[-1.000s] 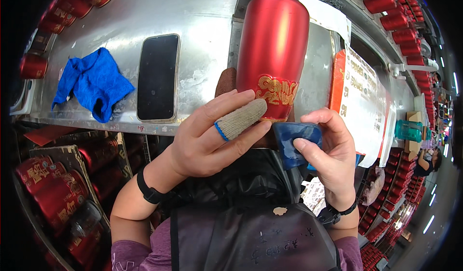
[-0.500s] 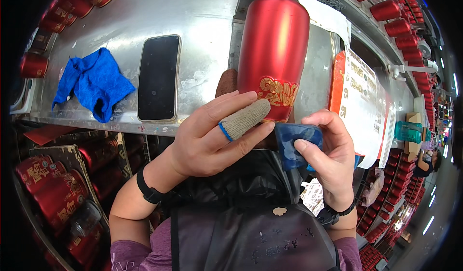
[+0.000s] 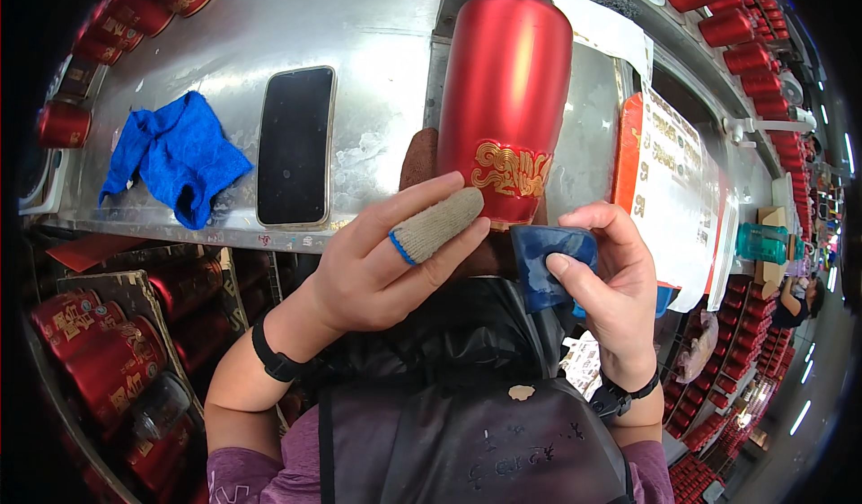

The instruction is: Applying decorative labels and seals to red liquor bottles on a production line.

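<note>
at the worktop [image 3: 377, 82] edge nearest you, the red bottle [image 3: 505, 73] points away, bottom end by your left hand [image 3: 382, 266], whose grip i can't tell. your right hand [image 3: 615, 293] pinches a blue piece [image 3: 549, 275] near that end.

one big red bottle [image 3: 505, 82]; left of it, one phone [image 3: 294, 145] and one blue cloth [image 3: 184, 158]; below it, one left hand [image 3: 359, 280], one right hand [image 3: 624, 306], one finger sleeve [image 3: 438, 226], one dark blue pad [image 3: 539, 280], two wristbands [image 3: 278, 362]; right of it, one teal container [image 3: 760, 244]; either side, other red vessels [image 3: 725, 28], too many to count.
</note>
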The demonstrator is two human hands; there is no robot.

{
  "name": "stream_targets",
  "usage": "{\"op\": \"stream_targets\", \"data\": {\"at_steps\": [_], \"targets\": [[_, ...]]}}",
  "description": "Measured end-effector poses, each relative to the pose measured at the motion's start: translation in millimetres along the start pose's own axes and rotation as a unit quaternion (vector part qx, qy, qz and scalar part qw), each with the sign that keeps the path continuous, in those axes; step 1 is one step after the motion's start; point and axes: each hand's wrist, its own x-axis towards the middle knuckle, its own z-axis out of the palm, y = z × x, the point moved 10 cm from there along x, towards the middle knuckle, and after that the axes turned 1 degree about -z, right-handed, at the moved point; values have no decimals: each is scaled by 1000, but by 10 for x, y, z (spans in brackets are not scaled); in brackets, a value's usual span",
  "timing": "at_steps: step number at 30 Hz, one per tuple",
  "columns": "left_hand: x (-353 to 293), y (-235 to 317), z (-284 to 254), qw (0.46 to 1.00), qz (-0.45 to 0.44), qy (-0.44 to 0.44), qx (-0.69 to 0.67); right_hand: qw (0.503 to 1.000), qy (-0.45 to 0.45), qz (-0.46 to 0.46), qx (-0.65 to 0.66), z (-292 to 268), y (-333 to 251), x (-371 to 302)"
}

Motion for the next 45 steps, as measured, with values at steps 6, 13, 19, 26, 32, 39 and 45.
{"op": "stream_targets", "data": {"at_steps": [6, 13, 19, 26, 32, 39, 45], "targets": [[-36, 53, 0, 1000, 23, 13, 16, 1000, -13, -7, 3, 62, -33, 16], [-27, 47, 7, 999, 12, 31, 8, 1000, -23, -13, 4, 89, -36, 18], [-24, 53, 18, 999, 21, 25, 14, 1000, -15, -11, 10, 90, -56, 14], [-8, 57, 22, 1000, 19, 17, 18, 1000, -7, -5, 7, 69, -46, 11], [-6, 44, 10, 1000, 14, 5, 14, 1000, 10, -6, 9, -43, -68, -2], [-29, 73, -47, 999, 31, 3, 12, 998, 35, 35, 31, -327, 123, 241], [11, 55, 4, 999, 29, -34, -12, 998, -27, 53, -19, -50, 154, 533]]}}
